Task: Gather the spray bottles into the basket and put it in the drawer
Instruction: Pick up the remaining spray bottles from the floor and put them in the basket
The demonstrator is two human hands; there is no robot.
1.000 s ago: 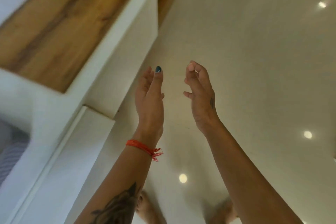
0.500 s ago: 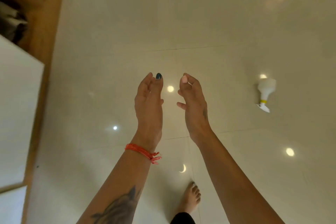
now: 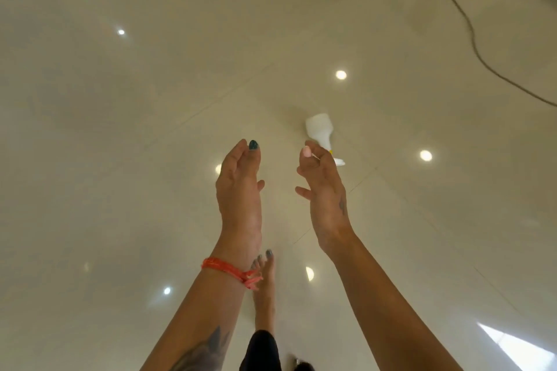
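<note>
Glossy cream floor tiles (image 3: pixel 120 135) fill the view, dotted with bright reflections of ceiling lights. Left of centre, the left hand (image 3: pixel 239 187) is raised with its fingers loosely curved and its thumb apart, holding nothing; a red-orange string bracelet (image 3: pixel 230 271) circles its wrist and a dark tattoo marks the forearm. Below and between the arms, a bare foot (image 3: pixel 265 286) stands on the tiles. The right hand (image 3: pixel 324 190) is also raised, with relaxed, slightly spread fingers, gripping nothing. Just beyond its fingertips a white spray bottle (image 3: pixel 319 131) lies on its side on the floor, partly hidden by that hand. A dark cable (image 3: pixel 470 36) curves across the top right corner.
</note>
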